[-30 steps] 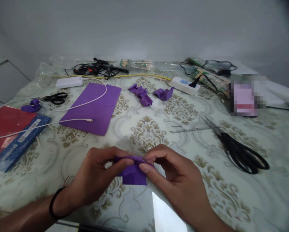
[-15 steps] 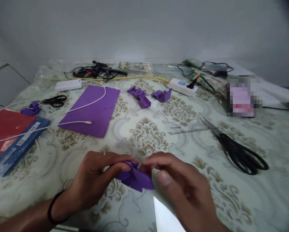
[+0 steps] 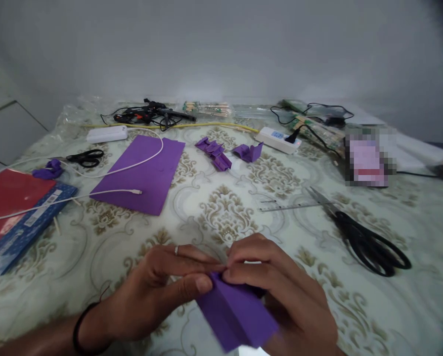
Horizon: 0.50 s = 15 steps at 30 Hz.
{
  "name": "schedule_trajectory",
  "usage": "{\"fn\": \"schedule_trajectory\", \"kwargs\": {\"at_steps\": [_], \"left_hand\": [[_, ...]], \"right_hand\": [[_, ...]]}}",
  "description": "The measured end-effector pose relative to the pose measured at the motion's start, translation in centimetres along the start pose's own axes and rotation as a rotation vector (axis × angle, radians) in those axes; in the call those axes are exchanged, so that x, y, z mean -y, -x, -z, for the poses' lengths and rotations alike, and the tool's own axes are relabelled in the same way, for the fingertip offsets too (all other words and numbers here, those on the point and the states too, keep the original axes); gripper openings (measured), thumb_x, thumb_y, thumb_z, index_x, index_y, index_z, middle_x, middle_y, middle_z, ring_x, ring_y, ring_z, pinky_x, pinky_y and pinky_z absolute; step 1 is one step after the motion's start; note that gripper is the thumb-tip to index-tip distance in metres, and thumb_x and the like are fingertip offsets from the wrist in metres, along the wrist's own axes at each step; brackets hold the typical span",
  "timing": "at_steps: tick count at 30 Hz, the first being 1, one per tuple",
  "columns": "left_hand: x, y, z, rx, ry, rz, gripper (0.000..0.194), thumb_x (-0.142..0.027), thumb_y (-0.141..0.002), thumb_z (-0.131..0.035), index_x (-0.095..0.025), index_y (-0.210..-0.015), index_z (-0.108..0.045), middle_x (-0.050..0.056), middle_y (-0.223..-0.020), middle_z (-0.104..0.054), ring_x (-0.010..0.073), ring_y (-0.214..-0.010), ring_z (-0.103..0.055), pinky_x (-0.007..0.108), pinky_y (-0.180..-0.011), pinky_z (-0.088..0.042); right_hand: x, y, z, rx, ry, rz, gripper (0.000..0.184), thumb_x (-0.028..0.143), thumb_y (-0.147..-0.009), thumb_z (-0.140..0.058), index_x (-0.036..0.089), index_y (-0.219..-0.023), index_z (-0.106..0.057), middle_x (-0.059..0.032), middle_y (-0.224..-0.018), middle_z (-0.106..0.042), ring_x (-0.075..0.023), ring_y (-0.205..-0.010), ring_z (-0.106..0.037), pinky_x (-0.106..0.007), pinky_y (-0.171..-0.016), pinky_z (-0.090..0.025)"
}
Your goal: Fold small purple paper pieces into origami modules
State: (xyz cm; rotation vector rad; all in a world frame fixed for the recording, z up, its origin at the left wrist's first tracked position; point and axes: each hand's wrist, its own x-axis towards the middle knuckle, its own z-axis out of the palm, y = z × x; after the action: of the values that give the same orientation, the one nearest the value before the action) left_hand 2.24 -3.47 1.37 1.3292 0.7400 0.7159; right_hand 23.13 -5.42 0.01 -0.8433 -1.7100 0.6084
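Observation:
A folded piece of purple paper point(image 3: 236, 314) is between my hands, its creased lower end spread toward me. My left hand point(image 3: 165, 284) pinches its upper left edge between thumb and fingers; a ring and a dark wristband show on that side. At the top right edge, the fingers of my right hand point(image 3: 281, 287) are closed on the same paper, and its thumb is hidden behind it. Beyond the hands lie a pleated purple paper piece point(image 3: 216, 154), a smaller folded purple piece point(image 3: 248, 152) and flat purple sheets point(image 3: 143, 173).
Large black-handled scissors point(image 3: 370, 240) lie at the right across a clear ruler point(image 3: 293, 206). Smaller scissors point(image 3: 86, 157), a white cable point(image 3: 113, 192) and a red and blue packet point(image 3: 32, 217) are at the left. A power strip point(image 3: 279, 140) and phone point(image 3: 366, 160) stand farther back.
The purple paper has turned and spread out toward me, showing a larger creased face. My right fingers have closed on its top edge, and both hands have come together.

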Motion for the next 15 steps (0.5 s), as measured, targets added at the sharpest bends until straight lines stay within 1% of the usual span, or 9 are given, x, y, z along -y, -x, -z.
{"fn": "schedule_trajectory", "kwargs": {"at_steps": [3, 5, 7, 9, 11, 13, 15], "left_hand": [[-0.2, -0.2, -0.1, 0.026, -0.16, -0.058, 0.023, -0.028, -0.105, -0.066, -0.026, -0.097, -0.087, 0.005, -0.103, -0.083, 0.0203, -0.1, -0.076, 0.029, -0.09, -0.06], [-0.1, -0.2, 0.0, 0.036, -0.258, -0.121, 0.021, -0.025, -0.105, -0.066, -0.025, -0.097, -0.086, 0.005, -0.107, -0.083, 0.0196, -0.098, -0.076, 0.029, -0.089, -0.059], [0.1, -0.1, 0.0, 0.049, -0.324, -0.173, 0.021, -0.023, -0.105, -0.065, -0.024, -0.098, -0.085, 0.006, -0.111, -0.082, 0.0192, -0.098, -0.075, 0.029, -0.089, -0.059], [0.4, 0.0, -0.1, 0.04, -0.352, -0.215, 0.021, -0.021, -0.105, -0.064, -0.023, -0.099, -0.084, 0.006, -0.109, -0.083, 0.0185, -0.096, -0.076, 0.028, -0.087, -0.059], [0.6, 0.2, -0.2, -0.009, -0.351, -0.252, 0.017, -0.019, -0.103, -0.068, -0.024, -0.102, -0.084, 0.005, -0.104, -0.084, 0.018, -0.094, -0.077, 0.027, -0.087, -0.06], [0.8, 0.3, -0.2, -0.091, -0.329, -0.263, 0.013, -0.018, -0.099, -0.074, -0.025, -0.105, -0.084, 0.004, -0.101, -0.085, 0.0187, -0.093, -0.078, 0.027, -0.086, -0.061], [1.0, 0.4, -0.1, -0.173, -0.298, -0.272, 0.012, -0.019, -0.094, -0.081, -0.025, -0.104, -0.084, 0.003, -0.096, -0.086, 0.0185, -0.089, -0.08, 0.026, -0.082, -0.062]], "right_hand": [[0.2, 0.2, 0.1, 0.002, 0.013, -0.026, 0.037, -0.001, -0.082, -0.072, 0.026, -0.106, -0.073, -0.0045, -0.094, -0.071, -0.0218, -0.08, -0.069, -0.037, -0.07, -0.057], [0.3, 0.3, 0.1, 0.009, 0.009, -0.031, 0.037, -0.001, -0.083, -0.072, 0.026, -0.109, -0.073, -0.0047, -0.095, -0.071, -0.0218, -0.081, -0.069, -0.037, -0.07, -0.058], [0.4, 0.3, 0.2, 0.015, -0.002, -0.018, 0.037, 0.0, -0.083, -0.072, 0.025, -0.111, -0.072, -0.0053, -0.095, -0.072, -0.0218, -0.08, -0.069, -0.037, -0.069, -0.058], [0.5, 0.3, 0.2, 0.02, 0.0, -0.012, 0.039, 0.0, -0.083, -0.072, 0.025, -0.112, -0.072, -0.0057, -0.094, -0.073, -0.0221, -0.08, -0.07, -0.037, -0.069, -0.058], [0.6, 0.2, 0.3, 0.03, -0.001, -0.03, 0.042, -0.003, -0.082, -0.071, 0.027, -0.111, -0.072, -0.0059, -0.094, -0.075, -0.0235, -0.081, -0.071, -0.04, -0.071, -0.059], [0.7, 0.2, 0.4, 0.041, -0.001, -0.053, 0.045, -0.004, -0.082, -0.069, 0.03, -0.111, -0.071, -0.0059, -0.095, -0.077, -0.0252, -0.082, -0.073, -0.043, -0.073, -0.06], [0.7, 0.2, 0.5, 0.066, -0.012, -0.04, 0.046, -0.005, -0.082, -0.067, 0.031, -0.111, -0.071, -0.0056, -0.095, -0.08, -0.0261, -0.082, -0.075, -0.045, -0.073, -0.061]]}}
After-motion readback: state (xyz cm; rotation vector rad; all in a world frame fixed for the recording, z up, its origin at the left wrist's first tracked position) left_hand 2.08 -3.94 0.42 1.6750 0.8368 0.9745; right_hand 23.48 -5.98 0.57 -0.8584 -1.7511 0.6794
